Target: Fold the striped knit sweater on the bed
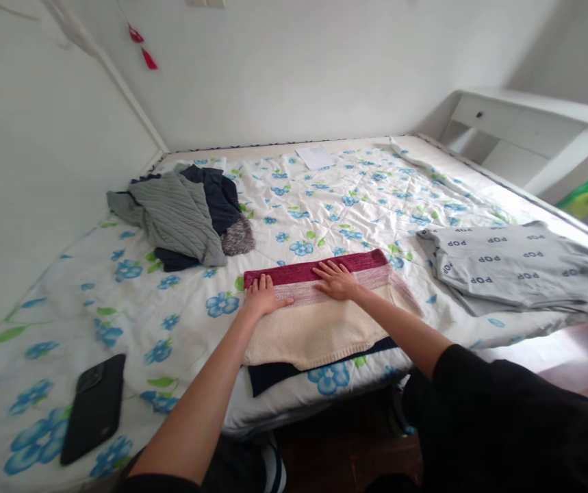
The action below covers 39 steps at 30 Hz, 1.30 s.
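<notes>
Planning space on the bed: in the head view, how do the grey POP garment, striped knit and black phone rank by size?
1. Grey POP garment and striped knit: they look alike, so unranked; the knit is nearer the camera.
2. Black phone: smallest.

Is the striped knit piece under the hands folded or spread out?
Folded: the striped knit garment lies as a layered band, a navy edge showing beneath, left hand and right hand on top.

Maroon, pink and cream striped knit sweater [314, 322]
</notes>
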Tool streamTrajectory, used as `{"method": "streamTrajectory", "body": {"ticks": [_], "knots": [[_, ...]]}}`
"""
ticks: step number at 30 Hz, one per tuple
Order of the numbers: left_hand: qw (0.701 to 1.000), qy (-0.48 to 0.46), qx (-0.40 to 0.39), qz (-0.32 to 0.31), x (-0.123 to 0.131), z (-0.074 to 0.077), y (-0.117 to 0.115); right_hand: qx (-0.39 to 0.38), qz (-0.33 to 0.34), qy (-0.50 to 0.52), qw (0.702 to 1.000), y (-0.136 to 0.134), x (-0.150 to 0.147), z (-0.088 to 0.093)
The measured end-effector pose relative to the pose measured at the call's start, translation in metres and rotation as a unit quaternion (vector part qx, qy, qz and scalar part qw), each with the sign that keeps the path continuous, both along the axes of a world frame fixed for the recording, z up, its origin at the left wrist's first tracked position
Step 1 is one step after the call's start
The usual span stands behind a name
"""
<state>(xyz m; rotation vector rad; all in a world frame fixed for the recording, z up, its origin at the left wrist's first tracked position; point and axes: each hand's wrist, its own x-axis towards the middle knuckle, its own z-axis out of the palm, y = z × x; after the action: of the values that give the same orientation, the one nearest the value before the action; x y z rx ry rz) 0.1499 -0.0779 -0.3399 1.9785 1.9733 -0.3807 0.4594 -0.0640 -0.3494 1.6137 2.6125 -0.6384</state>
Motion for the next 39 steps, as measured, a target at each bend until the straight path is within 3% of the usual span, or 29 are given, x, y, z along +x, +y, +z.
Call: {"method": "streamTrajectory", "body": {"ticks": [5, 9, 19, 27, 33, 36, 39], "knots": [[1.0, -0.008, -0.004, -0.003, -0.001, 0.001, 0.0, -0.035, -0.084, -0.067, 0.994, 0.006, 0.119, -0.006], [1.0, -0.001, -0.003, 0.005, 0.0, 0.0, 0.0, -0.054, -0.156, -0.063, 0.984, 0.008, 0.166, -0.016], [1.0, -0.002, -0.008, 0.005, -0.003, -0.004, -0.002, -0.041, -0.215, -0.053, 0.974, 0.038, 0.163, -0.037], [1.0, -0.023, 0.005, 0.001, -0.006, -0.008, -0.002, -0.07, -0.209, -0.06, 0.974, 0.043, 0.173, -0.035], [0.996, -0.055, 0.062, 0.009, -0.004, -0.006, -0.013, -0.028, -0.226, -0.089, 0.97, 0.024, 0.164, -0.028], [0.991, -0.052, 0.12, 0.014, 0.002, -0.006, -0.029, 0.027, -0.237, -0.117, 0.964, 0.007, 0.155, -0.022], [0.985, -0.051, 0.167, -0.004, 0.008, -0.004, -0.051, 0.016, -0.216, -0.117, 0.969, -0.011, 0.158, -0.014]]}}
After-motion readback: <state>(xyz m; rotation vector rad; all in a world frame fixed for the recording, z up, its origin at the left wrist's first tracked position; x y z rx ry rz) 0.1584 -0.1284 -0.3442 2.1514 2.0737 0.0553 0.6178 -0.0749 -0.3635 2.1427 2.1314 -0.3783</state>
